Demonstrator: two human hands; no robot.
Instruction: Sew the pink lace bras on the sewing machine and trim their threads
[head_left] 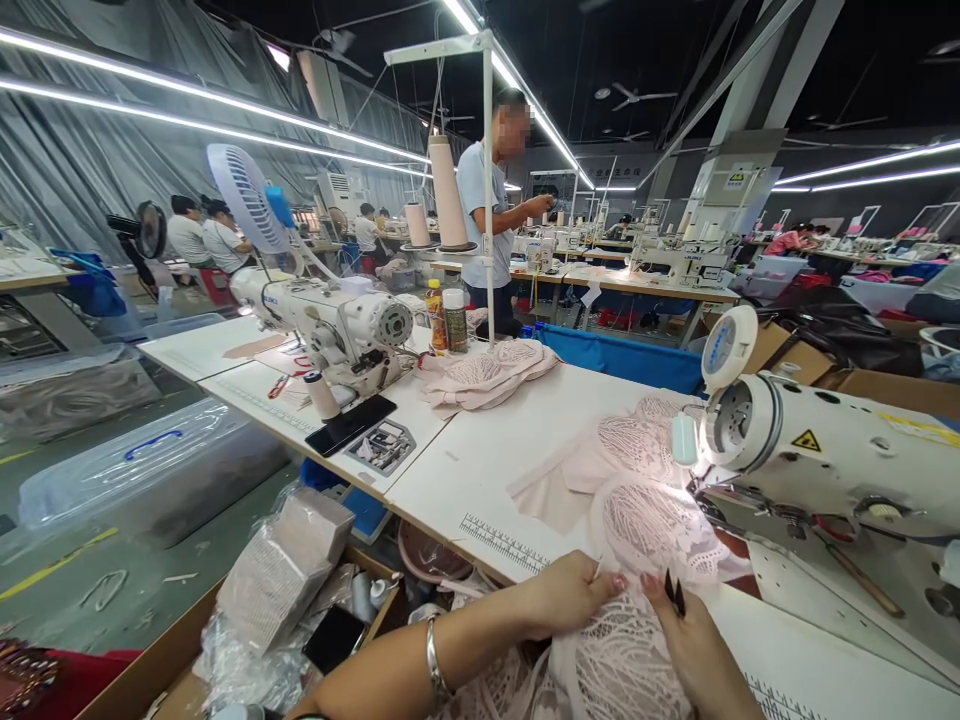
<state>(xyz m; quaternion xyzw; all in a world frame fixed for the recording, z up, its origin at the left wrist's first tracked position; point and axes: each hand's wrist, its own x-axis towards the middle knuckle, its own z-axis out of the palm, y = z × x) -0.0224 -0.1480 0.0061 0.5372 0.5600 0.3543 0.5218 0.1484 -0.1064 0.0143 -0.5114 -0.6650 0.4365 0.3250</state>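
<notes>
My left hand [574,595], a silver bangle on its wrist, pinches the edge of a pale pink lace bra [626,655] at the table's front edge. Close by on the right, my right hand [697,645] is closed, its thumb and finger at the same lace. Two dark pointed tips of thread snips [674,592] stick out of that hand; their handle is hidden in the palm. More pale pink lace bra pieces [649,515] lie just beyond my hands, running under the lit head of a sewing machine [832,430].
On the left, a second sewing machine [330,320] stands beside a black phone [351,425] and a tray of small metal parts [379,447]. Stacked bra cups [491,375] lie mid-table. Below is a cardboard box [180,640] with wrapped goods. A person [480,210] stands behind the table.
</notes>
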